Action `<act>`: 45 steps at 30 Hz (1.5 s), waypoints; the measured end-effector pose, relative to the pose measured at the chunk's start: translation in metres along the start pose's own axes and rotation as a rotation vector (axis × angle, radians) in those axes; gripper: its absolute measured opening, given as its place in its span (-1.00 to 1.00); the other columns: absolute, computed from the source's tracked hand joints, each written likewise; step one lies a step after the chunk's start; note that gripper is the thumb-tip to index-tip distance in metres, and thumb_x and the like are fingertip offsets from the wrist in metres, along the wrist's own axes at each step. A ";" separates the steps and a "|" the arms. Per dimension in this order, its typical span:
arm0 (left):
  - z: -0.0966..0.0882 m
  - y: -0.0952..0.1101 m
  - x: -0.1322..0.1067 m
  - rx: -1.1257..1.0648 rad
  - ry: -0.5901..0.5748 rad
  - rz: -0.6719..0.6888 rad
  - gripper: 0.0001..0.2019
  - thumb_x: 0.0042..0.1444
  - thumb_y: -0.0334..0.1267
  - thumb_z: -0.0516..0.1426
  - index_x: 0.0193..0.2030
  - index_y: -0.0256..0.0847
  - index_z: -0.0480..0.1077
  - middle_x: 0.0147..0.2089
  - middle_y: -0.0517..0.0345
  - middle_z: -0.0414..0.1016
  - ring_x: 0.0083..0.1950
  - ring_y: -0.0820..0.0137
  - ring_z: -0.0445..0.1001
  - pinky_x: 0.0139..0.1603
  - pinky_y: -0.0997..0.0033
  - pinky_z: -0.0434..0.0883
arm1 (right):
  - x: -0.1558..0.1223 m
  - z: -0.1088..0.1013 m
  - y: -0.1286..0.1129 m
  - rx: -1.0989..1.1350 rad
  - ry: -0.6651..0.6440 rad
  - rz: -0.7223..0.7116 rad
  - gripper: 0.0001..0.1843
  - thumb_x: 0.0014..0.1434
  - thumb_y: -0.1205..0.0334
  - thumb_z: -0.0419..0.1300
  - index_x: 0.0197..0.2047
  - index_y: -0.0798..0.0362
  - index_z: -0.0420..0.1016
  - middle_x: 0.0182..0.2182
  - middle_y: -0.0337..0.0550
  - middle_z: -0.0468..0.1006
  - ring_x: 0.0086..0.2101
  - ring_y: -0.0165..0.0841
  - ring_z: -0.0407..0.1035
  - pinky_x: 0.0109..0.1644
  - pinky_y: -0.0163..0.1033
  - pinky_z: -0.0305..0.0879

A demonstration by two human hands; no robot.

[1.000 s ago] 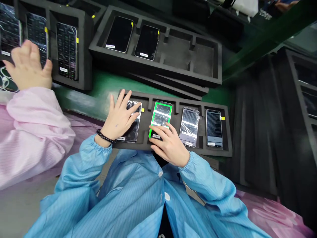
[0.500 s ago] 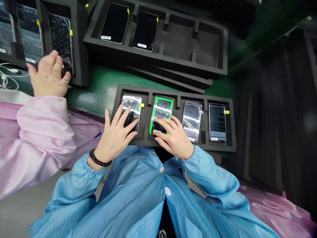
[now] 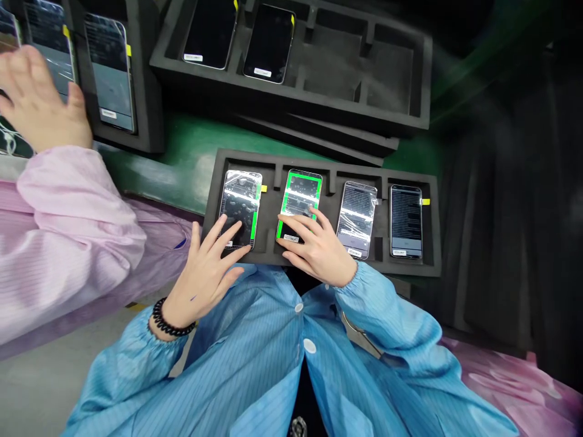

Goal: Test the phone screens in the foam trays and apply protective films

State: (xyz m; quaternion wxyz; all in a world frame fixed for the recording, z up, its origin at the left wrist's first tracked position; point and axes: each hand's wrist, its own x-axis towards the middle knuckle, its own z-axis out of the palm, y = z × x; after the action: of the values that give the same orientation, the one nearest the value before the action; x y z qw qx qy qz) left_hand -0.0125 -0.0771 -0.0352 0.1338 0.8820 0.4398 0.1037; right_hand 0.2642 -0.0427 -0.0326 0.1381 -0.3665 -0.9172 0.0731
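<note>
A black foam tray (image 3: pixel 328 262) in front of me holds several phones side by side. My left hand (image 3: pixel 207 273) is open, fingers spread, with its fingertips on the lower end of the leftmost phone (image 3: pixel 241 203), whose right edge shows a green strip. My right hand (image 3: pixel 316 246) lies open with its fingers on the second phone (image 3: pixel 300 194), which has a green border on its screen. To the right lie a phone with glossy film (image 3: pixel 357 215) and a phone with a text screen (image 3: pixel 406 220), untouched.
A second foam tray (image 3: pixel 378 79) behind holds two dark phones (image 3: pixel 268 39) and has free slots. Flat foam sheets lie under it. At the left, a person in a pink sleeve (image 3: pixel 68 206) has a hand (image 3: pixel 36 100) at another tray of lit phones (image 3: pixel 109 70). Green table surface (image 3: pixel 191 158) lies between.
My left hand has slid down the leftmost phone toward me, uncovering its screen, where a green strip now shows. The right hand stays on the second phone. The pink-sleeved person's hand has moved left.
</note>
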 end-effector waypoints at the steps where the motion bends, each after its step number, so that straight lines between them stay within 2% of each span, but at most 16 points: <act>1: -0.001 -0.001 0.001 -0.027 -0.005 0.000 -0.59 0.43 -0.16 -0.12 0.20 -0.18 0.43 0.50 -0.14 0.10 0.59 0.01 -0.20 0.48 -0.48 -0.21 | -0.003 -0.002 0.002 0.000 0.007 -0.002 -0.70 0.39 0.11 0.09 -0.07 0.01 0.64 0.29 0.02 0.41 0.17 -0.15 0.33 0.36 0.22 0.14; 8: -0.008 -0.012 0.015 -0.079 -0.036 0.036 -0.57 0.42 -0.16 -0.14 -0.03 -0.14 0.56 0.46 -0.02 0.21 0.58 0.04 -0.10 0.53 -0.38 -0.30 | -0.037 -0.023 0.016 -0.002 -0.023 0.078 -0.74 0.37 0.17 0.14 -0.17 0.01 0.68 0.27 0.02 0.43 0.15 -0.14 0.35 0.35 0.22 0.14; 11: -0.008 -0.014 0.024 -0.041 0.007 0.039 -0.57 0.42 -0.15 -0.14 0.09 -0.14 0.53 0.50 -0.07 0.12 0.58 0.00 -0.12 0.52 -0.40 -0.31 | -0.048 -0.029 0.019 -0.024 -0.030 0.127 -0.72 0.36 0.18 0.14 -0.24 0.01 0.67 0.26 -0.01 0.44 0.15 -0.15 0.35 0.35 0.20 0.16; 14: -0.006 -0.012 0.032 0.060 0.028 0.024 -0.57 0.41 -0.12 -0.10 0.20 -0.15 0.48 0.53 -0.12 0.05 0.58 -0.06 -0.16 0.50 -0.45 -0.34 | -0.055 -0.033 0.018 -0.048 0.015 0.161 -0.73 0.38 0.17 0.11 -0.14 0.02 0.65 0.26 0.01 0.44 0.15 -0.16 0.34 0.35 0.17 0.20; 19: -0.002 -0.014 0.046 0.136 0.010 0.005 -0.56 0.41 -0.08 -0.08 0.24 -0.14 0.45 0.53 -0.15 0.02 0.58 -0.10 -0.17 0.47 -0.50 -0.33 | -0.059 -0.039 0.015 -0.050 0.085 0.241 -0.73 0.38 0.20 0.09 -0.08 0.03 0.64 0.25 0.06 0.43 0.16 -0.15 0.33 0.34 0.17 0.21; 23: -0.001 -0.020 0.066 0.127 0.009 -0.044 -0.53 0.42 -0.05 -0.12 0.28 -0.12 0.40 0.55 -0.13 -0.03 0.59 -0.08 -0.21 0.47 -0.50 -0.32 | -0.059 -0.041 0.015 -0.040 0.131 0.267 -0.72 0.39 0.22 0.08 -0.08 0.05 0.63 0.26 0.08 0.42 0.18 -0.13 0.31 0.34 0.17 0.20; 28: 0.000 -0.034 0.097 0.119 0.019 -0.076 -0.48 0.43 0.01 -0.20 0.34 -0.09 0.33 0.56 -0.09 -0.06 0.59 -0.04 -0.22 0.46 -0.49 -0.31 | -0.054 -0.037 0.014 -0.039 0.126 0.271 -0.71 0.39 0.21 0.07 -0.05 0.01 0.62 0.29 0.00 0.39 0.19 -0.15 0.29 0.35 0.17 0.20; 31: 0.000 -0.042 0.108 0.120 0.013 -0.097 -0.43 0.43 0.06 -0.24 0.33 -0.12 0.33 0.57 -0.07 -0.07 0.59 -0.05 -0.22 0.48 -0.45 -0.33 | -0.050 -0.036 0.013 -0.035 0.138 0.266 -0.70 0.39 0.21 0.06 -0.06 0.02 0.63 0.28 0.02 0.40 0.19 -0.14 0.29 0.35 0.17 0.19; 36: 0.004 -0.049 0.111 0.126 0.031 -0.091 -0.42 0.42 0.06 -0.26 0.35 -0.11 0.31 0.56 -0.11 -0.06 0.60 -0.02 -0.22 0.47 -0.48 -0.29 | -0.047 -0.035 0.014 -0.009 0.134 0.272 -0.70 0.39 0.22 0.05 -0.07 0.03 0.63 0.29 0.02 0.39 0.19 -0.13 0.28 0.36 0.17 0.19; 45: 0.002 -0.048 0.105 0.142 0.032 -0.115 -0.46 0.43 0.03 -0.22 0.35 -0.08 0.31 0.56 -0.11 -0.05 0.60 -0.01 -0.21 0.46 -0.48 -0.31 | -0.043 -0.031 0.019 0.007 0.160 0.276 -0.68 0.40 0.22 0.04 -0.05 0.03 0.64 0.26 0.04 0.42 0.18 -0.14 0.30 0.35 0.17 0.21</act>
State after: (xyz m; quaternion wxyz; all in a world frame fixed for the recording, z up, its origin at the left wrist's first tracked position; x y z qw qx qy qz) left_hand 0.0144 0.0345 -0.0457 0.0694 0.8608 0.4981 0.0786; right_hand 0.3163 -0.0579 -0.0165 0.2007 -0.4931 -0.8440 0.0650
